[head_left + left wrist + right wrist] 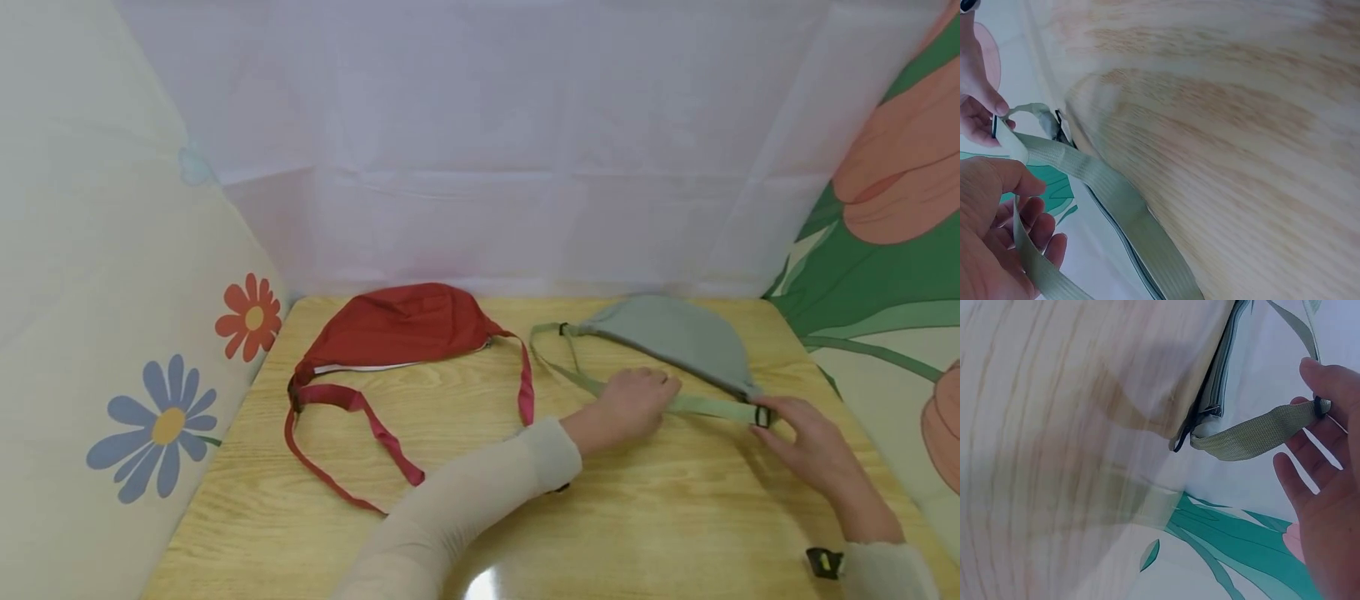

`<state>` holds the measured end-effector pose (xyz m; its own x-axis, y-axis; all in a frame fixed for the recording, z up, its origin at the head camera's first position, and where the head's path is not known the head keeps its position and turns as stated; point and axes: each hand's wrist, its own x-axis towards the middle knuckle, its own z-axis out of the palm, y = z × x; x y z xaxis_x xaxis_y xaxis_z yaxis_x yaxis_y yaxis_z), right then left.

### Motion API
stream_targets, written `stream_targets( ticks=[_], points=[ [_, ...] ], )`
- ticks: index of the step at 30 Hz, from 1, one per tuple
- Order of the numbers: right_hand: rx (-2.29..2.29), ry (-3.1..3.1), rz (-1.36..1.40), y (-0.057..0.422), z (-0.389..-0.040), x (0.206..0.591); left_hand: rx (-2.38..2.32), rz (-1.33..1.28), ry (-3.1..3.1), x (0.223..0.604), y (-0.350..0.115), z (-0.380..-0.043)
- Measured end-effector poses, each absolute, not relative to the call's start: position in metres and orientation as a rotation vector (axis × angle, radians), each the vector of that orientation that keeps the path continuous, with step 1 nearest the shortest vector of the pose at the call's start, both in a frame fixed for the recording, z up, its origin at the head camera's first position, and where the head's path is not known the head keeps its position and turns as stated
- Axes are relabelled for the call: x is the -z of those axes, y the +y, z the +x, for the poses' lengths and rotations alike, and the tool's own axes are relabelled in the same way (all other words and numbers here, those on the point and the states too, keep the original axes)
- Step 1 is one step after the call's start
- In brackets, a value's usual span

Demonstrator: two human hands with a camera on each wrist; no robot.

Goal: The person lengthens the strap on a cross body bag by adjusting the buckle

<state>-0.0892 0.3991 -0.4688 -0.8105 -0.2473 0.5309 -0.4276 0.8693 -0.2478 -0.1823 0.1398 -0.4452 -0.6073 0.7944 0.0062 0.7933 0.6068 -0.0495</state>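
A grey-green waist bag (667, 333) lies at the back right of the table, its light green strap (712, 407) stretched in front of it. My left hand (633, 404) holds the strap left of the slider; in the left wrist view, a length of webbing (1041, 265) runs through its curled fingers. At the right end, my right hand (813, 446) pinches the black strap slider (762, 415) between thumb and fingers. The right wrist view shows the slider (1321, 407) partly hidden by the fingers, with a short webbing piece (1247, 434) leading to the bag's corner.
A red waist bag (412, 325) lies at the back left, its red strap (386, 437) looped forward and partly covered by my left sleeve (465, 500). A small black object (825, 562) shows beside my right cuff. Cloth walls (450, 150) border the wooden table (675, 533).
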Motion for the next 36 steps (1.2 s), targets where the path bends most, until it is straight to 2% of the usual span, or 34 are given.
stream_targets(
  ticks=[21, 36],
  points=[
    [-0.563, -2.433, 0.569, 0.392, -0.092, 0.473, 0.196, -1.411, -2.795, 0.439, 0.165, -0.172],
    [-0.57, -2.481, 0.501, 0.392, -0.088, 0.472, 0.273, -1.358, -2.743, 0.443, 0.172, -0.172]
  ],
)
